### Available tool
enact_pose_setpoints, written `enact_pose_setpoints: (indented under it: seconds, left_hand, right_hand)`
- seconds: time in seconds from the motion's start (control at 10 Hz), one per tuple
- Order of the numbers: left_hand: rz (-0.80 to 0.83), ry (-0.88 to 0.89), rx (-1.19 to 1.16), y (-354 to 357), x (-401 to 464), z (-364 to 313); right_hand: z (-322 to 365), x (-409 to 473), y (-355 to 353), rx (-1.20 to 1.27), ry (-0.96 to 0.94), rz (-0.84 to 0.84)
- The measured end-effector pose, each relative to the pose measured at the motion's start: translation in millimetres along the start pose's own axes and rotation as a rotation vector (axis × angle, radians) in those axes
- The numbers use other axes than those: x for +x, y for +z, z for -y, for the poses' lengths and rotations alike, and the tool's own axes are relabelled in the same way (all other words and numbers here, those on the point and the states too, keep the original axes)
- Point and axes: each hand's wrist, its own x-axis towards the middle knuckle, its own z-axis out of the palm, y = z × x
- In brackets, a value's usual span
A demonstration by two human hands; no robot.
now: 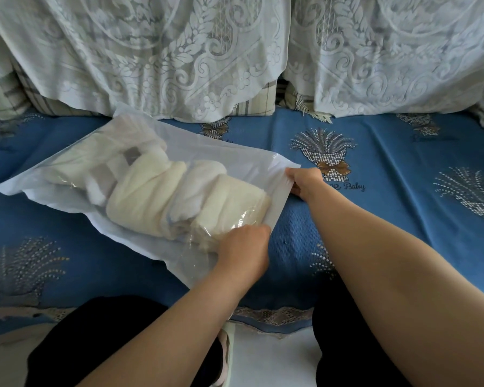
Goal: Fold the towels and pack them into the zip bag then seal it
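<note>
A frosted white zip bag [224, 152] lies flat on the blue sofa seat, its open edge turned toward the right. Several folded cream and white towels [162, 196] show through the plastic inside it. My left hand [245, 248] pinches the near corner of the bag's open edge, with its fingers curled on the plastic. My right hand [305, 181] pinches the far corner of that same edge. Between the two hands the edge runs taut and straight. Whether the zip strip is pressed closed is not visible.
The blue sofa cover [375, 219] with embroidered bouquets stretches to the right and in front of the bag. White lace drapes [179, 51] cover the backrest behind. My dark-trousered knees [101, 344] are at the seat's front edge.
</note>
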Motion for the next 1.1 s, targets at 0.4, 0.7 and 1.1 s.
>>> enact_pose_setpoints:
  seconds: [0.4,0.7,1.1]
  left_hand:
    - [-0.028,-0.035,-0.073,11,2,2]
    - [-0.107,-0.109,-0.188,10,21,-1]
    - [-0.002,-0.134,-0.573,-52,48,4]
  right_hand:
    - [12,6,1,0.108,0.032,-0.032]
    - [14,-33,-30,-0.136,0.129,0.308]
    - [20,-168,-116,-0.164,-0.579,0.214]
